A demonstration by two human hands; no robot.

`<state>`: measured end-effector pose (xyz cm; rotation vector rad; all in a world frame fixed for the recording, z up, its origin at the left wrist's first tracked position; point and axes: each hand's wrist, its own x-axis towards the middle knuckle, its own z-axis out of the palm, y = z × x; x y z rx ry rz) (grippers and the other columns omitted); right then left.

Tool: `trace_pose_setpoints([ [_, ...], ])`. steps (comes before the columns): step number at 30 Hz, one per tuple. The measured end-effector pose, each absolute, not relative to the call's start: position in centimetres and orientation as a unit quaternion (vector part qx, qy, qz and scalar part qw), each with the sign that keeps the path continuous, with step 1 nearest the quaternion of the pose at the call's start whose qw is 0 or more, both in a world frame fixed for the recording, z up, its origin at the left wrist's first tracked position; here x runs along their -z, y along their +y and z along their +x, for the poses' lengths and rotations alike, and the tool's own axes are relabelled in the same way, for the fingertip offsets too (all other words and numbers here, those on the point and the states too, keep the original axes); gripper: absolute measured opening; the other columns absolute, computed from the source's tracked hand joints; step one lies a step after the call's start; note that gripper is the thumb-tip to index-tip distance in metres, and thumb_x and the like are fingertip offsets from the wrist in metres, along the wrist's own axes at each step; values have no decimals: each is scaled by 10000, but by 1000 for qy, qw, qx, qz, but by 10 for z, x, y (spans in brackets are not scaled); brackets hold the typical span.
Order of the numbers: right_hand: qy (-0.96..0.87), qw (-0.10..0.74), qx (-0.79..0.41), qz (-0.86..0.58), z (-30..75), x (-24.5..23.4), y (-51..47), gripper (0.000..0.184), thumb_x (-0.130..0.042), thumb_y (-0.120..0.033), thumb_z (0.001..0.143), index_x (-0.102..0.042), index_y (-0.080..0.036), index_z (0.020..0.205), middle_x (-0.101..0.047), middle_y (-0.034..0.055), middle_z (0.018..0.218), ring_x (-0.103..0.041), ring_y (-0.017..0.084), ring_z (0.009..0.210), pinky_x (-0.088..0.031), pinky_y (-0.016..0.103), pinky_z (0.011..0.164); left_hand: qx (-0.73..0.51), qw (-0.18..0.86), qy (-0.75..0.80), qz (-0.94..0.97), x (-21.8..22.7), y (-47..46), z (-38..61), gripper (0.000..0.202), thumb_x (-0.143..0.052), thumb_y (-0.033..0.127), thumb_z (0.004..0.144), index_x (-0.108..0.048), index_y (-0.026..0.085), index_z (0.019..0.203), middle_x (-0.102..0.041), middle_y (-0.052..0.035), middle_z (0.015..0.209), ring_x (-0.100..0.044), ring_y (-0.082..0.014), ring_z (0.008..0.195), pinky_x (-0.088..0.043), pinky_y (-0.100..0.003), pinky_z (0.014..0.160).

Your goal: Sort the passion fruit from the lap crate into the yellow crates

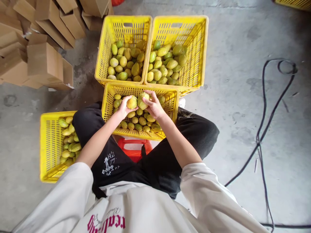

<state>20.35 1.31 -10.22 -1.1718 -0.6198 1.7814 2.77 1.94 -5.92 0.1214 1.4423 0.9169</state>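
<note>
Concrete floor [230,97], grey and stained, lies under everything. A yellow-green fruit [132,102] sits in the left hand [123,109], the fingers curled closed around it. Touching it, a second fruit [142,101] is held by the right hand [153,106], fingers wrapped over its top.

Both hang just above the near crate [107,106], which sits directly beneath the fingers and is part-filled with similar fruit. Beyond the fingertips stand the left far crate [102,58] and the right far crate [198,58], side by side. A side crate [47,145] sits outside the left forearm, and a red stool [134,150] shows behind the wrists. Cardboard boxes [43,63] are stacked far left, and a black cable [263,129] lies well to the right.

This looks like a side-by-side check of the pair. Setting either fruit down would call for clearing a crate rim and a separate reach for each hand.
</note>
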Motion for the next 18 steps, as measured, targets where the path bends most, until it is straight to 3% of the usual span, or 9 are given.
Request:
trace_pose_setpoints([
  [8, -245, 466, -710, -467, 198, 104, 9, 906, -1292, -591, 584, -715, -374, 1249, -773, -30, 1019, -753, 231, 911, -696, 364, 741, -409, 647, 641, 61, 62, 17, 28, 150, -871, 303, 1092, -724, 277, 1109, -897, -94, 1297, -886, -311, 1373, -769, -423, 1111],
  [12, -246, 463, -706, -477, 194, 106, 9, 883, -1269, -579, 623, -720, -374, 1282, -797, 0, 1100, -803, 284, 1083, -741, 395, 833, -406, 647, 643, 57, 59, 15, 29, 132, -878, 294, 1122, -748, 271, 1127, -909, -125, 1391, -852, -336, 1497, -769, -440, 1161],
  [18, -263, 469, -711, -453, 192, 107, 9, 818, -1209, -527, 711, -754, -398, 1378, -810, 9, 1286, -773, 274, 1261, -769, 373, 1003, -405, 652, 636, 83, 60, 17, 29, 265, -976, 447, 1119, -777, 272, 1127, -912, -130, 1400, -807, -362, 1593, -776, -467, 1209],
])
